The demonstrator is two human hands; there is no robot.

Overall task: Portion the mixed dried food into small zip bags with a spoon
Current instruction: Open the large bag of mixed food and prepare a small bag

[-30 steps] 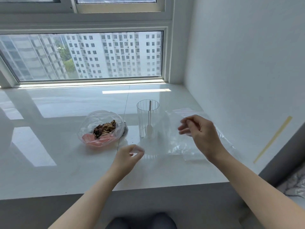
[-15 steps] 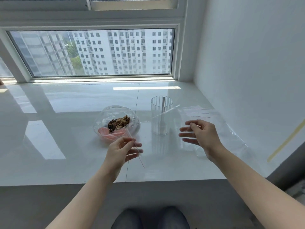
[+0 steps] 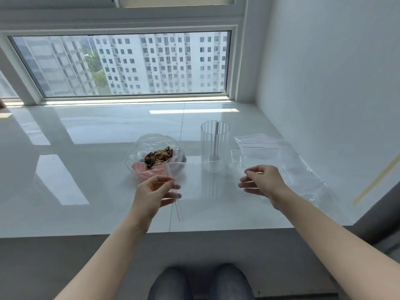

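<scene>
A large clear bag lies open on the white sill, holding mixed dried food. To its right stands a ribbed clear cup with a spoon upright inside. My left hand pinches one side of a small clear zip bag with a red seal line. That bag hangs in front of the cup. My right hand pinches the faint opposite side of the same bag with thumb and forefinger. A stack of flat empty zip bags lies right of the cup.
The glossy sill ends at a front edge just below my hands. A white wall closes the right side, with a yellow tape strip low on it. The window runs along the back. My knees show below the sill.
Both hands lifted a small zip bag off the stack and drew it toward me and leftward, spreading apart. The camera shifted so the food bag and cup now sit more to the right.
</scene>
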